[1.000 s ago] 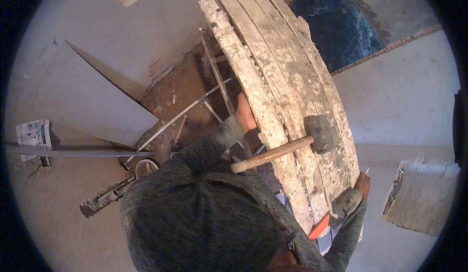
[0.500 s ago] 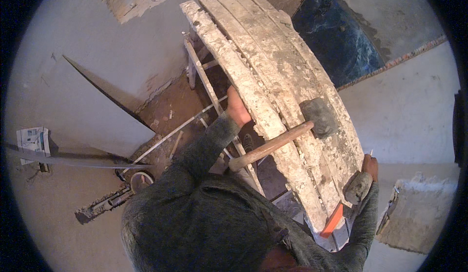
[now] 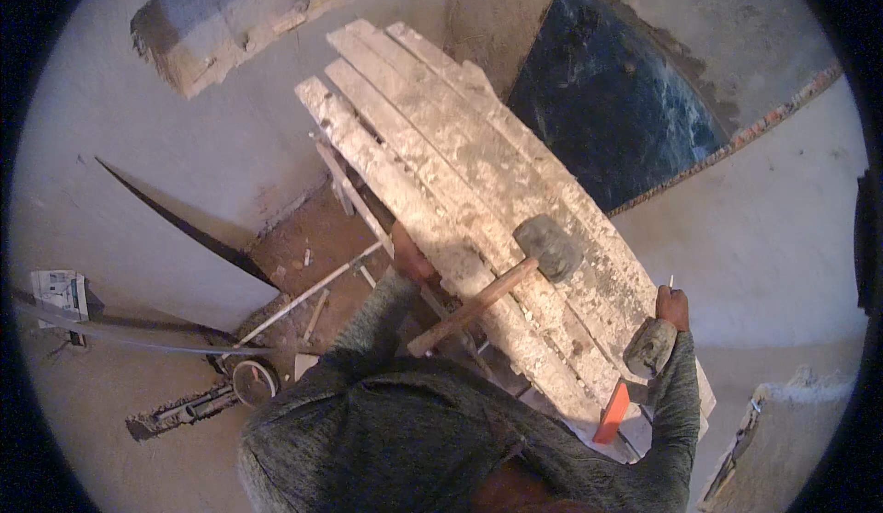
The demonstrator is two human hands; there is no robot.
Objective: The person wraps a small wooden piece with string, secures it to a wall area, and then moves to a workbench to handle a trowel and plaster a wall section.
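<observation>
A platform of several worn, plaster-crusted planks (image 3: 478,177) slants across the middle. My left hand (image 3: 414,257) is closed at its left edge; the fingers under the wood are partly hidden. At the right edge, my right hand (image 3: 672,307) is closed, with a thin white stick (image 3: 671,282) poking up from it. A mallet with a dark block head (image 3: 549,248) and a wooden handle (image 3: 474,309) lies across the planks. Beside my right forearm is a second hammer, with a grey head (image 3: 650,347) and a flat orange handle (image 3: 611,412).
White metal frame bars (image 3: 317,292) stand below the planks at left. A round bucket (image 3: 255,382) sits on the floor further left. Beyond the platform is a dark blue marbled panel (image 3: 616,99). Plastered walls surround the space, with a recess (image 3: 248,25) upper left.
The whole view has shifted, so the platform's far end appears lower and further left. My hands stay at the plank edges, and both hammers keep their places on the wood.
</observation>
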